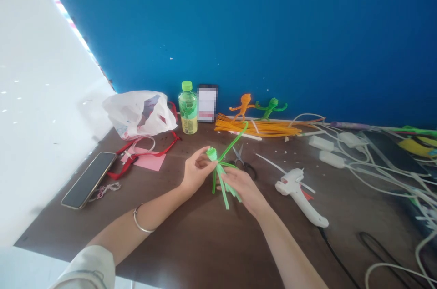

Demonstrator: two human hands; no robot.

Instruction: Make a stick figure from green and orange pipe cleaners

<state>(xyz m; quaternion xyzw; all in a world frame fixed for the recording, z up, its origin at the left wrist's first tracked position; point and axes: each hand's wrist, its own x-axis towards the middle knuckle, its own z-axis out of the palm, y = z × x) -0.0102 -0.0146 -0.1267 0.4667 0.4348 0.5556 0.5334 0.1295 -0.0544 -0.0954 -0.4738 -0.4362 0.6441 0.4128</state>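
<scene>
A green pipe-cleaner figure [218, 175] is held between both hands above the dark wooden table [205, 257]. Its bunched head is pinched by the left hand [197, 171], on whose wrist a metal bangle [141, 218] is worn. The lower strands are gripped by the right hand [242, 191], with the fingers curled over them. One long strand is bent upward past the head, and the other ends are splayed downward. Scissors [243, 161] with dark handles are lying just beyond the hands.

Two containers were noted near the blue wall [239, 29]. A plastic bottle [187, 109] with a green cap is standing upright, with yellowish liquid visible in its lower part. A white plastic bag [138, 114] is slumped to its left; contents are visible through the opening but cannot be identified.

A bundle of orange pipe-cleaner strips [257, 128] is lying by the wall, behind which an orange figure [242, 106] and a second green figure [271, 108] are standing. A white glue gun [297, 195] is lying to the right of the hands. A smartphone [88, 179] and pink paper [145, 160] crossed by a red lanyard [150, 149] are placed to the left.
</scene>
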